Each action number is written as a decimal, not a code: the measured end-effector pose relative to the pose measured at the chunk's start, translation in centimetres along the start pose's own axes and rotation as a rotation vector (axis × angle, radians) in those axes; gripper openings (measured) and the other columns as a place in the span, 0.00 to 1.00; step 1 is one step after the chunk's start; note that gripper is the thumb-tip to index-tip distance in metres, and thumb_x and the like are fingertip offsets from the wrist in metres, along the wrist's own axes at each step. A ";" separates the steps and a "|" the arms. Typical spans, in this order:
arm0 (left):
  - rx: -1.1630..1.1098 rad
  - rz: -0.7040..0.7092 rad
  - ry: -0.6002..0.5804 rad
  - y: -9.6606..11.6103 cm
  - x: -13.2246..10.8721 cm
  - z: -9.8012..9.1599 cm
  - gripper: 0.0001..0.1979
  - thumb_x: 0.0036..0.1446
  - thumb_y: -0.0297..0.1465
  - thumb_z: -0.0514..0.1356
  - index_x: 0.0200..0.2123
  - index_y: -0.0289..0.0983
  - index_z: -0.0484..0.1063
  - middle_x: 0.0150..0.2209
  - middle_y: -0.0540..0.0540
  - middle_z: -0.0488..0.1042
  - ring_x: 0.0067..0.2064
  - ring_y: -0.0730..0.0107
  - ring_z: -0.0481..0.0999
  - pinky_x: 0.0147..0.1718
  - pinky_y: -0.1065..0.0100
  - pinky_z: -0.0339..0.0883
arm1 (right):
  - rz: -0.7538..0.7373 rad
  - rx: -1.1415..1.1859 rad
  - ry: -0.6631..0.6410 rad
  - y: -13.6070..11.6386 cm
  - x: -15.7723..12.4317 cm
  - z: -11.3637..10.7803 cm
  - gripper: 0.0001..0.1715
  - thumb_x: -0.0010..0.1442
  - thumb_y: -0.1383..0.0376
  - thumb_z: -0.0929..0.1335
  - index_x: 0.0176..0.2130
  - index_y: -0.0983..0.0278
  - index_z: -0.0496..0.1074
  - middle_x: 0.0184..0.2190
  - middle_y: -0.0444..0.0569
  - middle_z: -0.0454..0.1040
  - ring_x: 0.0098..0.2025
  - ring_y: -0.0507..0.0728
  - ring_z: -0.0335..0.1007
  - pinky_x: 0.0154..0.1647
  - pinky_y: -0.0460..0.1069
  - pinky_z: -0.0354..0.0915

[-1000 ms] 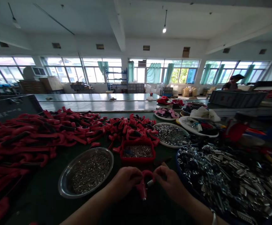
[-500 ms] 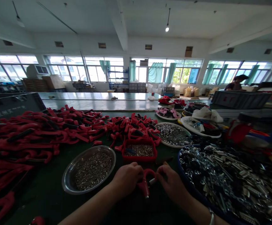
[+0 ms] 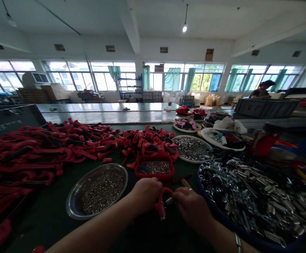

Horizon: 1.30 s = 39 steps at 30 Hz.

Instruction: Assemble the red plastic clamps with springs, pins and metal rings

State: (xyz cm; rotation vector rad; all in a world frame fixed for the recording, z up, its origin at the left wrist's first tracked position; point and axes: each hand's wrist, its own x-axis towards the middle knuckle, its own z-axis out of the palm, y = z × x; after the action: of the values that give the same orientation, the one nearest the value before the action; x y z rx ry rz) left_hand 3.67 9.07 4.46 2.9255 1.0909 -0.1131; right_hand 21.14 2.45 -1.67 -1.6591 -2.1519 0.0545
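Since the earlier frame, the right hand (image 3: 193, 207) has turned so its back faces up more, a ring (image 3: 190, 189) showing on one finger. Dark green table (image 3: 44, 228) spreads under everything, with a broad heap of red handles (image 3: 50, 147) across its left and middle, some with black grips. At the right stands a big blue tub (image 3: 201, 189), crowded with springs and shiny metal parts. Smaller, a steel bowl (image 3: 75, 196) of tiny metal pieces sits left of the hands, and a red box (image 3: 155, 176) of small pins stands just beyond them. The left hand (image 3: 147, 193) is curled against the left side of one red handle, fingertips hidden, so I cannot tell how firmly it grips. That single red handle (image 3: 160, 207) is between the two hands, curved end away from the person. The right fingers are bent near its spring (image 3: 169, 201); whether they pinch it I cannot tell. Just past them, a short wooden stick (image 3: 185, 182) slants, its lower end meeting the right hand's outline.
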 end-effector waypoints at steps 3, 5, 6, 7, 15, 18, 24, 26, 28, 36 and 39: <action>0.027 0.025 -0.006 0.7 0.3 0.3 0.07 0.54 0.26 0.54 0.34 0.34 0.72 0.33 0.40 0.74 0.36 0.60 0.74 0.31 0.66 0.66 | -0.024 -0.103 -0.067 -0.3 -0.2 -0.4 0.19 0.56 0.74 0.59 0.43 0.61 0.71 0.38 0.50 0.74 0.39 0.60 0.69 0.37 0.51 0.63; 0.046 0.036 0.002 1.2 0.4 0.6 0.08 0.55 0.24 0.53 0.36 0.33 0.72 0.34 0.39 0.73 0.37 0.59 0.74 0.31 0.66 0.65 | -0.046 -0.132 -0.094 -0.3 -0.5 -0.4 0.24 0.55 0.75 0.59 0.49 0.62 0.69 0.39 0.51 0.74 0.40 0.60 0.69 0.37 0.51 0.64; 0.054 0.032 0.009 1.4 0.3 0.8 0.09 0.55 0.24 0.53 0.36 0.33 0.72 0.34 0.38 0.73 0.37 0.60 0.73 0.31 0.66 0.65 | -0.057 -0.138 -0.097 -0.2 -0.7 -0.4 0.26 0.55 0.75 0.59 0.51 0.62 0.67 0.40 0.51 0.74 0.40 0.60 0.69 0.37 0.51 0.64; 0.058 0.022 0.017 1.5 0.2 1.1 0.09 0.56 0.24 0.53 0.37 0.34 0.72 0.35 0.39 0.73 0.37 0.60 0.73 0.31 0.67 0.65 | -0.064 -0.141 -0.093 -0.1 -1.0 -0.3 0.28 0.54 0.76 0.59 0.53 0.62 0.65 0.40 0.51 0.74 0.40 0.60 0.69 0.37 0.51 0.64; -0.204 -0.101 0.192 1.2 -4.0 4.5 0.23 0.55 0.46 0.52 0.53 0.46 0.64 0.50 0.45 0.68 0.48 0.61 0.67 0.46 0.62 0.63 | -0.064 -0.154 -0.065 0.6 -2.4 0.5 0.35 0.53 0.75 0.59 0.60 0.57 0.56 0.38 0.48 0.74 0.39 0.58 0.69 0.38 0.49 0.63; -0.289 -0.111 0.213 1.2 -4.9 5.1 0.39 0.42 0.58 0.54 0.56 0.48 0.60 0.56 0.43 0.63 0.55 0.52 0.61 0.53 0.53 0.54 | -0.058 -0.149 -0.114 0.4 -2.4 -0.1 0.35 0.55 0.74 0.59 0.60 0.58 0.54 0.37 0.49 0.74 0.38 0.58 0.70 0.37 0.50 0.63; -0.275 -0.068 0.178 0.4 -4.0 4.4 0.53 0.30 0.61 0.58 0.60 0.45 0.53 0.62 0.41 0.53 0.61 0.45 0.51 0.57 0.41 0.32 | -0.002 -0.037 -0.198 -0.2 -2.4 -1.8 0.33 0.56 0.68 0.61 0.60 0.56 0.55 0.40 0.50 0.74 0.41 0.58 0.71 0.39 0.50 0.66; -0.306 -0.036 0.136 0.0 -3.5 4.3 0.57 0.28 0.60 0.60 0.61 0.42 0.48 0.60 0.39 0.57 0.60 0.47 0.55 0.58 0.41 0.28 | 0.051 -0.093 -0.162 0.1 -3.0 -2.1 0.31 0.56 0.66 0.62 0.59 0.60 0.57 0.44 0.54 0.72 0.43 0.61 0.70 0.40 0.53 0.67; -0.346 -0.039 0.107 -0.2 -3.2 4.3 0.57 0.27 0.59 0.60 0.61 0.41 0.50 0.59 0.39 0.60 0.58 0.48 0.57 0.58 0.42 0.29 | 0.153 -0.215 -0.100 0.8 -4.2 -2.1 0.30 0.56 0.65 0.62 0.58 0.65 0.60 0.46 0.60 0.71 0.45 0.65 0.68 0.39 0.56 0.68; -0.406 -0.081 0.113 -0.1 -3.1 4.2 0.54 0.26 0.57 0.62 0.59 0.42 0.55 0.57 0.42 0.62 0.57 0.49 0.58 0.59 0.43 0.27 | 0.466 0.160 -0.202 1.9 -6.8 -4.4 0.30 0.49 0.66 0.63 0.53 0.71 0.65 0.47 0.61 0.71 0.47 0.66 0.68 0.48 0.59 0.64; -0.427 -0.104 0.139 -0.1 -3.4 4.2 0.54 0.24 0.56 0.64 0.57 0.43 0.58 0.55 0.44 0.64 0.56 0.49 0.59 0.59 0.43 0.26 | 0.514 0.608 -0.235 1.2 -7.0 -6.2 0.32 0.51 0.61 0.62 0.54 0.71 0.63 0.49 0.57 0.71 0.48 0.61 0.69 0.47 0.52 0.67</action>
State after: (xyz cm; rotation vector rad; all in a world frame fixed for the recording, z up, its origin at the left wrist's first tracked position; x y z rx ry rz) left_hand 0.76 6.76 0.57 2.5256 1.1199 0.2904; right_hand 25.82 -5.15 1.55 -1.8138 -1.5519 0.9869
